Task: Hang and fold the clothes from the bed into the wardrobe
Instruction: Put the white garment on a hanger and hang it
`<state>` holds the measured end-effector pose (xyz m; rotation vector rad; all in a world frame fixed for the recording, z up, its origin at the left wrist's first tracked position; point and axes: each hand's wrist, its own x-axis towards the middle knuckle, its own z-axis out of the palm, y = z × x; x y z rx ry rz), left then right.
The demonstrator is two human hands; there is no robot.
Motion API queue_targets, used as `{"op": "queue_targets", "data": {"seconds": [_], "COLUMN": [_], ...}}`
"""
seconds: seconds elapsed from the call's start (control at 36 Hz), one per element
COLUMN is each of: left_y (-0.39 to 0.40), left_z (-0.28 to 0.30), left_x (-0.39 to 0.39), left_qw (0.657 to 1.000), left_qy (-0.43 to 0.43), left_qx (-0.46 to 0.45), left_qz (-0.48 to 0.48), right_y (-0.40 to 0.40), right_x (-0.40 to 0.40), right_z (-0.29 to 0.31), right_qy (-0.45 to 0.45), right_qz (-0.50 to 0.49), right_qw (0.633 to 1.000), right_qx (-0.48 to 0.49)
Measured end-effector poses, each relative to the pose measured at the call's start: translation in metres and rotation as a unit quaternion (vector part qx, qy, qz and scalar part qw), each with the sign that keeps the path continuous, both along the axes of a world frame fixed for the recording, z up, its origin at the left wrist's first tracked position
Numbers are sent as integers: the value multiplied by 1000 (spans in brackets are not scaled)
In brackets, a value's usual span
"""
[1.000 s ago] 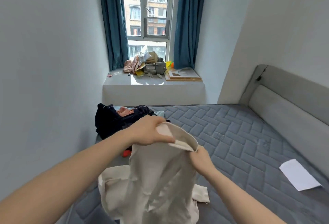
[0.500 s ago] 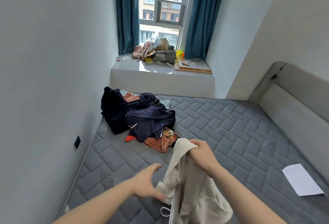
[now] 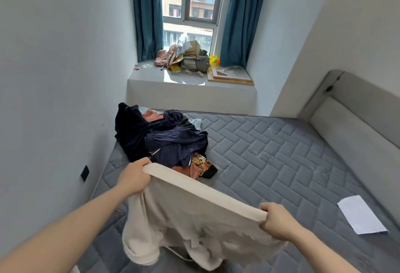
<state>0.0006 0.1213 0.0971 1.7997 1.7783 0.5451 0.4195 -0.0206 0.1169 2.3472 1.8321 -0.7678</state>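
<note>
Bright daylight from the window (image 3: 190, 1), glare on sill (image 3: 184, 78), wide-angle edge bending

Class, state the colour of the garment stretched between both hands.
Cream garment, plain; head view.

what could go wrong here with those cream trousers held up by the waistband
1. The legs of the cream trousers hang bunched and twisted below the left hand and right hand, so a fold started now would likely come out creased.
2. The hanging legs could drag into the clothes pile just behind them on the mattress.
</note>
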Motion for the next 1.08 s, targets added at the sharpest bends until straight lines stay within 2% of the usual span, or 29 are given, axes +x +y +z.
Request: {"op": "queue_targets", "data": {"seconds": [0.11, 0.19, 0.28, 0.33, 0.39, 0.5, 0.53, 0.61, 0.64, 0.67, 0.72, 0.78, 0.81, 0.92, 1.0, 1.08], "left_y": [7, 18, 38, 56, 73, 96, 97, 86, 79, 72, 59, 50, 48, 56, 45, 5], "left_z": [11, 20, 43, 70, 103, 186, 208, 272, 291, 308, 334, 348, 349, 319, 250, 148], "left_x": [-8, -9, -7, -4, -1, 16, 23, 53, 64, 77, 105, 128, 136, 130, 100, 86], "left_qw": [982, 974, 980, 980, 977, 965, 960, 941, 933, 924, 901, 885, 887, 923, 957, 955], "left_qy": [165, 199, 173, 168, 171, 117, 98, 34, 27, 23, 15, 0, -6, -57, -117, -245], "left_qx": [35, 49, 69, 96, 126, 228, 259, 334, 352, 368, 401, 419, 411, 326, 239, 160], "left_qz": [-83, -96, -62, -35, -3, 47, 42, -35, -68, -101, -164, -205, -212, -197, -114, -42], "right_y": [12, 40, 82, 112, 138, 168, 171, 170, 166, 162, 153, 150, 153, 162, 153, 141], "right_x": [10, 15, 17, 16, 15, 11, 8, -15, -30, -49, -87, -117, -125, -122, -111, -109], "right_z": [-27, -23, 15, 57, 102, 188, 202, 223, 225, 227, 226, 226, 227, 227, 213, 196], "right_qy": [-40, -17, 59, 101, 135, 191, 180, 36, 19, 32, 125, 250, 288, 316, 354, 401], "right_qz": [-10, -46, -92, -123, -161, -205, -194, -91, -40, 16, 126, 153, 131, 6, -53, -133], "right_qw": [997, 998, 991, 973, 940, 863, 858, 894, 901, 901, 894, 875, 864, 835, 826, 814], "right_qx": [-65, -33, 74, 170, 268, 420, 440, 437, 432, 432, 412, 386, 392, 450, 436, 398]}}
